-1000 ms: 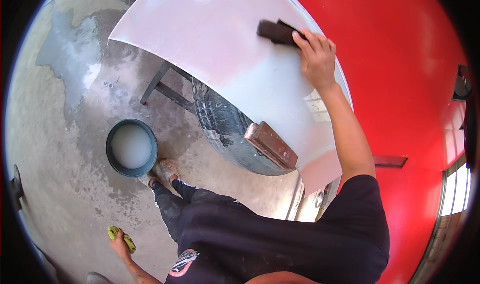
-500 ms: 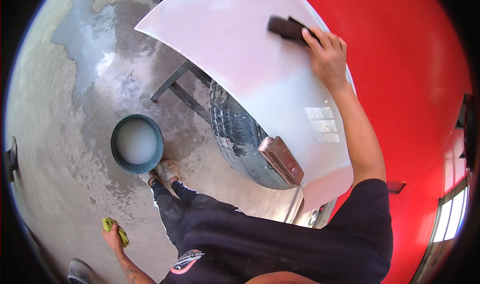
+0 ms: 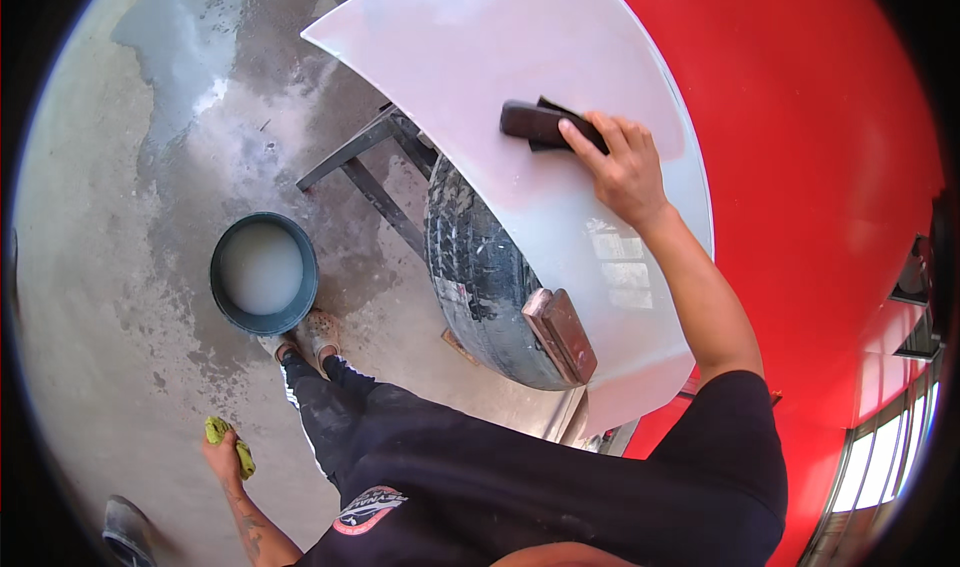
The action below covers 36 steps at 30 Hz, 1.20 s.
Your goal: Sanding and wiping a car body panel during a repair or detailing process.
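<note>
My right hand is closed round a dark sanding block, with a black sheet, apparently sandpaper, sticking out from under it. The block lies against the curved, glossy panel, which is whitish with pale pink patches. Down at the lower left, away from the panel, my left hand grips a crumpled yellow-green cloth; whether it is cloth or sponge is hard to make out. A brown two-layered block rests at the panel's near edge, over the tire.
The panel lies over a worn tire and a dark metal stand. A blue-grey bucket of cloudy liquid stands by my feet on the partly wet concrete floor. Along the right runs a large red surface.
My right hand and the sanding block have moved left and toward me across the panel. My left hand still holds the yellow-green cloth. The whole view has shifted slightly.
</note>
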{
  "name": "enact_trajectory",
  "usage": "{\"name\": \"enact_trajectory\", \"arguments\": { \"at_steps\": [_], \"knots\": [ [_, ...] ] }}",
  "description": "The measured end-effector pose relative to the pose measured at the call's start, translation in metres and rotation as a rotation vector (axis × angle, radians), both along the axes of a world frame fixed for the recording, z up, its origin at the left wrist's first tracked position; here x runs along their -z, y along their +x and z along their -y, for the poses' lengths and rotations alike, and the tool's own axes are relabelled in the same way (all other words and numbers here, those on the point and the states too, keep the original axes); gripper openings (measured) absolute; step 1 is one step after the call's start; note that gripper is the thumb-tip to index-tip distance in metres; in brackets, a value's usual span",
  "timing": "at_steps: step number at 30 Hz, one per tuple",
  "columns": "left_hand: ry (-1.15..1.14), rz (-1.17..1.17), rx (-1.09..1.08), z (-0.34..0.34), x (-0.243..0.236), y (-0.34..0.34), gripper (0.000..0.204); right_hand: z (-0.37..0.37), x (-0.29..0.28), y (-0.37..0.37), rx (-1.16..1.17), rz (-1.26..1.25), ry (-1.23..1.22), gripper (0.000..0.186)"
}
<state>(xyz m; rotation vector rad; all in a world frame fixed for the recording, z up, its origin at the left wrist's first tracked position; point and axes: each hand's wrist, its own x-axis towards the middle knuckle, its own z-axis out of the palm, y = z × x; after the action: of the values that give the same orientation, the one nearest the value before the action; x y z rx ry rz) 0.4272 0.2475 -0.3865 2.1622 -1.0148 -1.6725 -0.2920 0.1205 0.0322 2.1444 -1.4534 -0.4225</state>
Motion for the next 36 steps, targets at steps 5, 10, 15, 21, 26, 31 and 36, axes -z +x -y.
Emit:
{"name": "enact_trajectory", "arguments": {
  "at_steps": [5, 10, 15, 21, 26, 31, 36],
  "knots": [
    [0.032, -0.055, 0.033, 0.03, 0.006, -0.036, 0.024, 0.184, -0.02, -0.005, 0.171, -0.088, -0.311, 0.039],
    [0.002, -0.091, -0.07, 0.021, -0.006, -0.025, 0.022, 0.086, 0.051, 0.029, 0.115, -0.003, -0.231, 0.048],
    [0.037, -0.023, -0.019, 0.002, -0.016, -0.017, 0.024, 0.059, 0.049, 0.035, -0.036, -0.002, 0.007, 0.047],
    [0.042, -0.009, -0.029, -0.004, -0.01, -0.01, 0.022, 0.19, 0.026, 0.026, 0.184, -0.023, -0.511, 0.041],
    [0.114, 0.052, 0.056, 0.016, -0.036, -0.03, 0.02, 0.123, 0.105, 0.072, 0.091, 0.093, -0.206, 0.045],
    [0.049, -0.103, -0.141, -0.004, -0.024, -0.017, 0.018, 0.206, 0.019, -0.004, 0.251, -0.09, -0.394, 0.045],
    [0.132, -0.034, -0.106, 0.002, -0.036, -0.025, 0.018, 0.217, 0.105, 0.069, 0.245, 0.105, -0.4, 0.042]
  ]
}}
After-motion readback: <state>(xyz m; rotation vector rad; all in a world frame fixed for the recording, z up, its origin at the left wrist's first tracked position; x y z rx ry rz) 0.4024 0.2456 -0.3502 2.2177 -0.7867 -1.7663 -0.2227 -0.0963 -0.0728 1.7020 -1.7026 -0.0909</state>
